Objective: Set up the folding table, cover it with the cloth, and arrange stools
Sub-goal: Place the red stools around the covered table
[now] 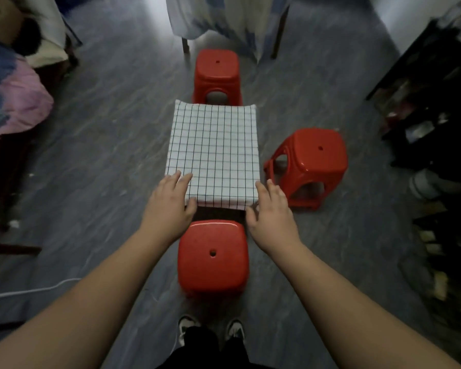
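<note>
Checked cloth [213, 150] covers table; three red stools [213, 258] around; grey floor [104, 115].

A home bedroom: bedding [14, 97] heaped beside plastic stools [213, 258].

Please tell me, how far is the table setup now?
Done: the table stands and the cloth covers it; three stools sit at the far, right and near sides. In hand: the left hand and right hand smooth its near corners. Left: maybe a stool for the left side.
</note>
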